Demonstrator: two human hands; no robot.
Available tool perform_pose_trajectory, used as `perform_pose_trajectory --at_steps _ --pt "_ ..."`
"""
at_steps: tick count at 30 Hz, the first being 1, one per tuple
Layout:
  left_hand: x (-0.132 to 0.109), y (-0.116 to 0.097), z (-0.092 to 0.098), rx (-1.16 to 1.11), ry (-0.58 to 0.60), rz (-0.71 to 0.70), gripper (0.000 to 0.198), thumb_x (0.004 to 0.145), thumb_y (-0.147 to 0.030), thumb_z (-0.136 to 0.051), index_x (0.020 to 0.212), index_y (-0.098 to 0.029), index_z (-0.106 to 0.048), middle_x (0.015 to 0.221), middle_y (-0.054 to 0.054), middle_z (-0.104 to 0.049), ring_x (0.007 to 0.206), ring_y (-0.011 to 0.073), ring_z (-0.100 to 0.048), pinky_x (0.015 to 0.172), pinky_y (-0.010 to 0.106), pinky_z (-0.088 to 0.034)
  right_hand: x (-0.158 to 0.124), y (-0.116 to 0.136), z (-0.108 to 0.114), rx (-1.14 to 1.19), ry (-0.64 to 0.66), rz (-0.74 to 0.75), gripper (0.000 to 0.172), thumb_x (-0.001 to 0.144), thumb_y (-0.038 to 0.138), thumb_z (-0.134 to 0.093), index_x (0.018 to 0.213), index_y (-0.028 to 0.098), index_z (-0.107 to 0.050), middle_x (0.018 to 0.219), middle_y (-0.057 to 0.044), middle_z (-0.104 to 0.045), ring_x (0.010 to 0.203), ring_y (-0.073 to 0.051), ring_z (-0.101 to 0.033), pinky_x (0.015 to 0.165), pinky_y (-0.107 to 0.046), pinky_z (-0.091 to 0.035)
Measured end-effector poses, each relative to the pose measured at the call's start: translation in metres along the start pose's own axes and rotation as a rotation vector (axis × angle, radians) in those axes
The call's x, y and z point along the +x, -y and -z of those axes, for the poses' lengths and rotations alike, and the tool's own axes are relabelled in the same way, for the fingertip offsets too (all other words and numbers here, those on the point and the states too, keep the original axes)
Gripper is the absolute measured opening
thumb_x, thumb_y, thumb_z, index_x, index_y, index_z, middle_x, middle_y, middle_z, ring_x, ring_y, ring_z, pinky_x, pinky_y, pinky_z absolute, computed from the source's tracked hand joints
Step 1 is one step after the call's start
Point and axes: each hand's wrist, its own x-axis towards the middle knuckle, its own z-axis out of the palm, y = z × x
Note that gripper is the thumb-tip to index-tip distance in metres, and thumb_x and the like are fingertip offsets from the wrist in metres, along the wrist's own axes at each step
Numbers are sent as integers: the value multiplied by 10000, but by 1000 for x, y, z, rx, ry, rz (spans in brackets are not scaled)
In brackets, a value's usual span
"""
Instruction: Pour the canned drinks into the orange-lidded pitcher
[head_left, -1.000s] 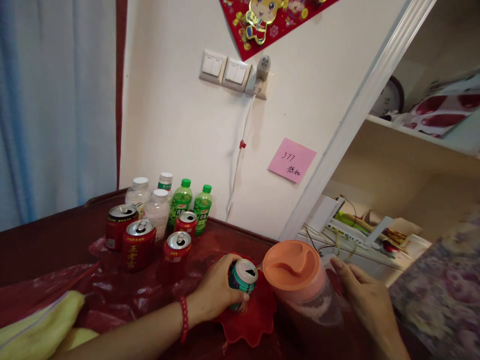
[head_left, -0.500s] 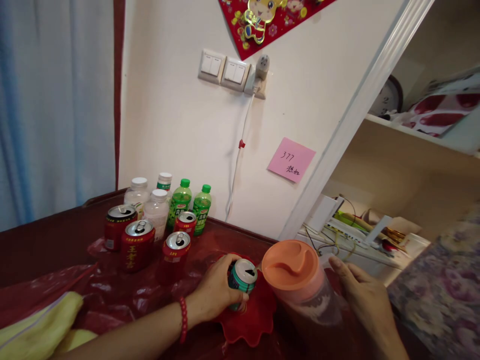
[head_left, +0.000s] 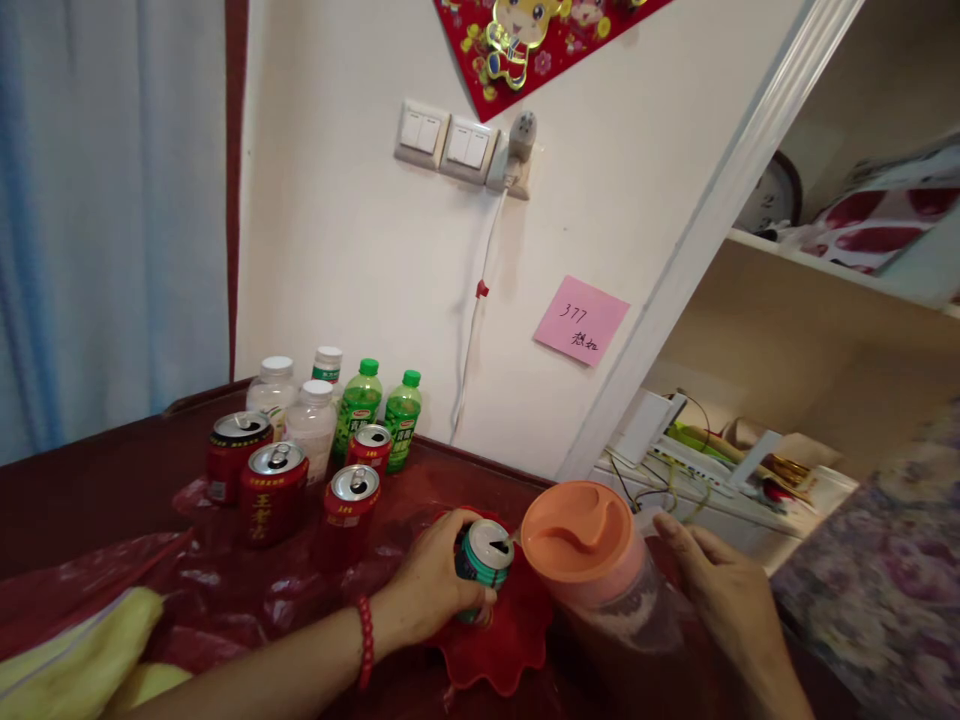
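Observation:
My left hand, with a red bead bracelet on its wrist, is wrapped around a small green drink can. The can's opening faces up, and it stands over a red dish with a scalloped rim. In my right hand is the handle of a clear pitcher with an orange lid. The pitcher leans left, its spout close to the can's opening. Whether liquid is flowing I cannot tell.
Several opened red cans stand at the left, before white-capped bottles and two green drink bottles. A yellow cloth lies on the red plastic sheet at front left. The wall rises behind.
The pitcher and my right hand have shifted very slightly left, toward the can. My left hand keeps the can in the same place.

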Motion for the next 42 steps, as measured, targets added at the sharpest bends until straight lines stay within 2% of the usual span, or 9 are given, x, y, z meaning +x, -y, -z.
perform_pose_trajectory --at_steps 14,24,34,42 --pt "0 0 1 -1 7 1 596 526 -84 -793 1093 -208 -658 1146 31 -711 1074 255 -616 932 346 -448 1 -4 -1 27 -6 31 628 772 775 -627 637 182 -472 642 6 -382 637 -149 -357 561 -241 -297" --pt "0 4 1 21 9 1 600 537 -99 -794 1107 -211 -646 1168 41 -705 1088 265 -610 935 363 -448 4 -3 -1 28 -9 71 693 748 838 -636 597 198 -418 599 14 -357 586 -141 -350 508 -243 -294" --pt "1 6 -1 4 4 -9 608 529 -83 -804 1106 -198 -652 1149 38 -705 1077 261 -608 934 363 -440 3 -5 -2 27 -3 66 671 769 819 -625 616 184 -472 623 7 -383 616 -147 -366 540 -245 -300" --pt "0 2 0 3 7 1 606 534 -83 -803 1108 -199 -648 1159 41 -703 1087 263 -608 941 361 -444 4 -2 -2 1 -16 98 698 753 852 -610 584 194 -448 585 10 -378 574 -146 -369 508 -251 -322"
